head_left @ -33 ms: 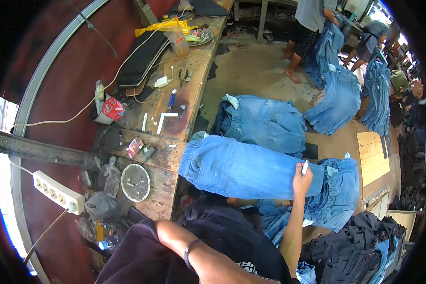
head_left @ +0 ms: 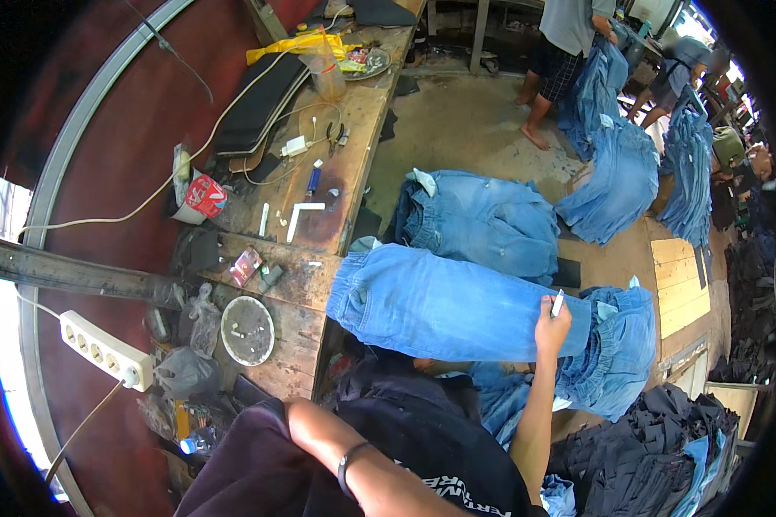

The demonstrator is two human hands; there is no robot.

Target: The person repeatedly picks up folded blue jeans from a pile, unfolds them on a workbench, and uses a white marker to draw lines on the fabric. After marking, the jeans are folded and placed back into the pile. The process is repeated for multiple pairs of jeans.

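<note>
A folded pair of light-blue jeans [head_left: 440, 303], its gathered waistband to the left, lies across my lap area in the middle of the view. My right hand [head_left: 553, 329] rests at its right end, fingers closed round a short white stick [head_left: 558, 302] that points upward; its exact kind is unclear. My left forearm [head_left: 362, 465], with a dark band on it, crosses my dark shirt toward the lower edge. The left hand itself is out of view. More jeans [head_left: 612, 353] lie beneath and beside the right hand.
Jeans [head_left: 483, 220] are piled beyond. At left, a wooden bench [head_left: 293, 332] bears a round dish [head_left: 247, 331], white sticks and a blue lighter [head_left: 314, 178]. A power strip [head_left: 103, 349] hangs nearby. Dark cloth [head_left: 638, 448] is heaped lower right; another person [head_left: 569, 52] handles jeans.
</note>
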